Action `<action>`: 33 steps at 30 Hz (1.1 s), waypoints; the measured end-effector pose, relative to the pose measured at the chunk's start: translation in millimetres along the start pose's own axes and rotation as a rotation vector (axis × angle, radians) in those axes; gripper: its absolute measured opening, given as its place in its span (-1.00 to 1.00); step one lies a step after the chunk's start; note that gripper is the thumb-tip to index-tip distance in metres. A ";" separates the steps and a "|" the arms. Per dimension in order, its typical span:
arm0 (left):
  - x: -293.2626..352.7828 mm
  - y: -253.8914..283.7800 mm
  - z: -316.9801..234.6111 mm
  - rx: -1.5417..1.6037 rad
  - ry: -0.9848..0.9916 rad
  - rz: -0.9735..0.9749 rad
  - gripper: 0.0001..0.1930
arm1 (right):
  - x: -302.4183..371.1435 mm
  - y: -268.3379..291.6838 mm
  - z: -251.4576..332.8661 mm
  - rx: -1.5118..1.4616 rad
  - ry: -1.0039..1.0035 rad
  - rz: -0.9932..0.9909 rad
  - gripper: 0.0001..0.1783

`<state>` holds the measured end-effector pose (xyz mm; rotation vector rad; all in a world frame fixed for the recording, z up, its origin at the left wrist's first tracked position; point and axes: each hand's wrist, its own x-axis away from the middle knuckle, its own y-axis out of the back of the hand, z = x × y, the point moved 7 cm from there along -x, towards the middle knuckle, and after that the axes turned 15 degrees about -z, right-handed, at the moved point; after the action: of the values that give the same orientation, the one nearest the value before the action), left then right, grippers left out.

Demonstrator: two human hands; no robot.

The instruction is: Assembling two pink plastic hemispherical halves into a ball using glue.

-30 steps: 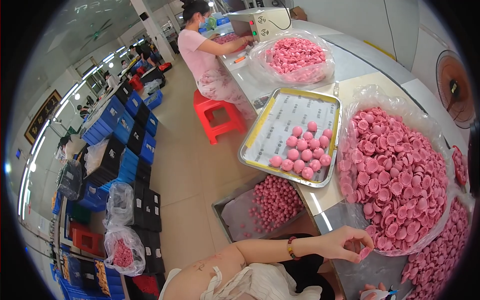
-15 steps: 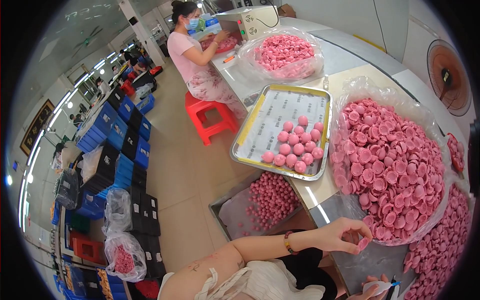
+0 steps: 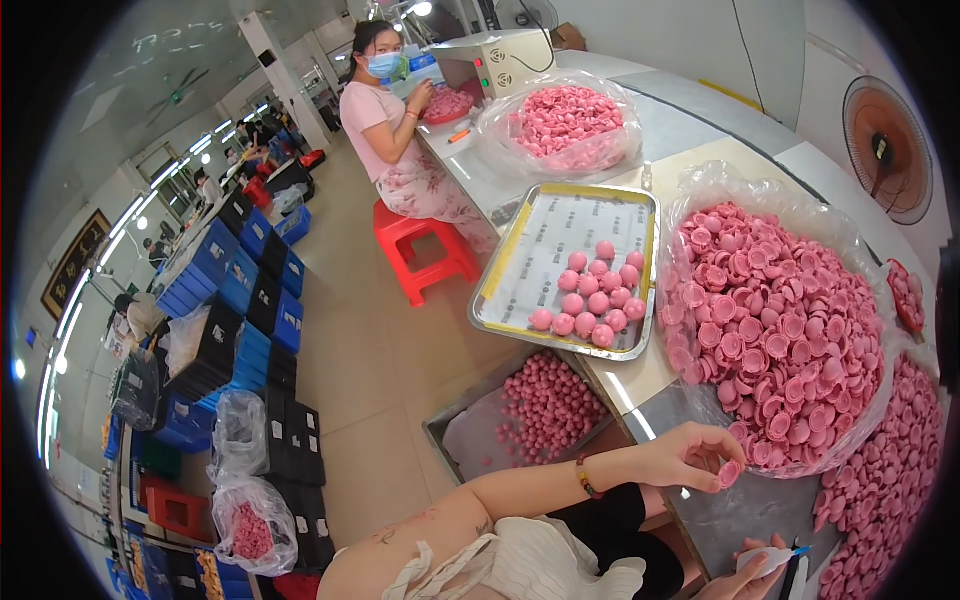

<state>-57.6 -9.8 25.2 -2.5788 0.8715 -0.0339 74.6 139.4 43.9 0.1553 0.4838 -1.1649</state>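
Observation:
Over the near edge of the table, my left hand (image 3: 692, 456) pinches a small pink half-shell (image 3: 730, 474) between thumb and fingertips. The shell hangs just in front of a large clear plastic bag (image 3: 700, 185) heaped with pink half-shells (image 3: 775, 335). Low in the view my right hand (image 3: 742, 582) wraps around a white squeeze bottle (image 3: 764, 563) with a thin blue tip, which points right. The lower part of this hand is cut off by the picture's edge. Bottle tip and held shell are apart.
Several pink balls (image 3: 602, 300) rest on a paper-lined metal tray (image 3: 480, 318). Below it, a grey bin (image 3: 440, 440) holds more balls. Loose pink pieces (image 3: 880, 480) are piled at right. A second bag of shells (image 3: 565, 120) stands farther back, where a co-worker (image 3: 385, 125) sits.
The co-worker has raised their head and turned toward me. My left hand still pinches the shell, slightly higher in the picture, and my right hand still holds the bottle. The whole view has shifted slightly.

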 end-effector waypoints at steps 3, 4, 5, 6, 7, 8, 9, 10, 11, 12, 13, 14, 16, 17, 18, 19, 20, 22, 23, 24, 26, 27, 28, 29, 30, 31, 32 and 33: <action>-0.4 -0.2 -1.7 -0.005 -0.012 -0.004 -0.64 | -0.6 -1.7 3.6 -0.007 -0.016 -0.007 -0.55; -0.3 0.5 -1.4 -0.014 -0.003 -0.007 -0.65 | -0.1 -1.5 3.2 -0.005 -0.021 -0.008 -0.55; 0.5 0.5 -0.5 -0.017 0.002 -0.009 -0.65 | -0.1 -0.7 2.0 -0.013 -0.024 -0.016 -0.55; -1.1 0.7 0.2 -0.024 -0.005 -0.011 -0.64 | -1.0 -0.4 1.5 -0.020 -0.021 -0.027 -0.55; -1.8 1.1 0.1 -0.032 -0.014 -0.015 -0.64 | -1.5 -0.8 2.0 -0.019 -0.021 -0.030 -0.55; -1.7 1.2 -0.3 -0.033 -0.013 -0.013 -0.64 | -1.7 -2.3 3.8 -0.020 -0.008 -0.019 -0.55; -3.0 -0.5 -0.7 -0.025 -0.012 0.000 -0.64 | -3.2 -2.5 5.9 -0.019 0.011 -0.010 -0.55; -4.4 -2.1 -1.2 -0.016 -0.013 0.012 -0.63 | -4.3 -1.4 6.0 -0.017 0.016 -0.016 -0.55; -5.9 -3.1 -0.7 -0.013 -0.015 0.019 -0.63 | -5.1 -0.4 5.8 -0.010 0.026 -0.021 -0.55; -4.8 -1.4 0.1 -0.016 -0.014 0.016 -0.63 | -4.2 -0.9 4.5 -0.010 0.027 -0.016 -0.54; -4.2 -0.3 -0.1 -0.019 -0.013 0.013 -0.63 | -3.9 -0.8 3.6 -0.015 0.025 -0.011 -0.54; -3.7 0.4 -1.3 -0.021 -0.016 0.008 -0.63 | -3.7 -1.2 1.9 -0.008 0.007 -0.004 -0.54; -1.9 0.0 -2.6 -0.001 -0.004 0.014 -0.63 | -2.4 -1.6 0.2 0.002 -0.008 0.005 -0.55; -1.5 0.5 -2.3 0.000 -0.006 0.010 -0.63 | -1.4 -1.7 0.8 0.002 -0.009 -0.002 -0.55; -2.5 0.6 -2.2 0.004 -0.004 0.008 -0.63 | -1.5 -2.5 1.9 -0.001 -0.007 -0.010 -0.55; -3.1 0.7 -2.0 0.007 -0.002 0.006 -0.63 | -1.8 -2.5 2.5 -0.003 -0.004 -0.008 -0.55; -2.5 0.6 -1.9 0.007 -0.006 0.004 -0.63 | -1.9 -2.6 2.4 -0.014 -0.013 0.012 -0.55; -2.1 -0.1 3.2 -0.034 0.035 -0.001 -0.64 | -2.7 -4.9 3.7 -0.021 -0.017 0.029 -0.54; -3.4 0.7 3.0 -0.031 0.034 0.000 -0.64 | -2.3 -6.9 3.4 -0.009 -0.043 0.031 -0.53; -2.8 1.0 3.3 -0.050 0.044 0.003 -0.64 | -1.6 -8.1 3.5 0.001 -0.072 0.036 -0.52; -3.4 1.1 3.4 -0.068 0.056 0.004 -0.64 | -1.9 -9.3 4.2 -0.037 -0.123 0.028 -0.51; -4.7 0.7 2.9 -0.038 0.070 0.006 -0.64 | -2.3 -9.3 3.1 -0.074 -0.172 0.015 -0.50; -5.5 -0.1 3.1 -0.008 0.085 0.010 -0.64 | -3.3 -10.0 3.6 -0.071 -0.174 0.012 -0.50; -5.5 -0.8 4.0 -0.008 0.090 0.012 -0.64 | -4.4 -9.9 1.9 -0.100 -0.204 -0.005 -0.50; -6.3 1.1 4.4 -0.028 0.083 -0.008 -0.64 | -5.4 -8.9 0.3 -0.126 -0.234 -0.027 -0.49; -6.9 3.0 4.5 -0.049 0.076 -0.028 -0.64 | -6.4 -7.2 -0.3 -0.121 -0.235 -0.035 -0.49; -6.3 3.1 5.0 -0.048 0.083 -0.020 -0.64 | -6.0 -9.3 -1.4 -0.087 -0.239 0.022 -0.49; -5.1 5.1 5.3 -0.036 0.093 -0.038 -0.63 | -4.9 -11.9 -2.4 -0.054 -0.245 0.080 -0.49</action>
<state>-63.9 -8.5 18.9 -2.6458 0.8633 -0.1522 61.6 139.7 45.5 -0.0149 0.2893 -1.0748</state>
